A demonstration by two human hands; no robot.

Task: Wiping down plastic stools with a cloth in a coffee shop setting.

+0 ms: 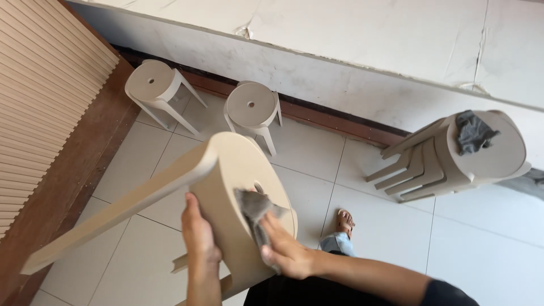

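Note:
I hold a beige plastic stool tilted on its side in front of me, its round seat turned toward my right. My left hand grips the rim of the seat from the left. My right hand presses a grey cloth flat against the seat, just below its small centre hole. One long leg of the stool points down to the left.
Two more beige stools stand on the white tiled floor by the far wall. A stack of stools lies tipped at the right with a dark grey rag on top. My sandalled foot shows below. A ribbed panel fills the left.

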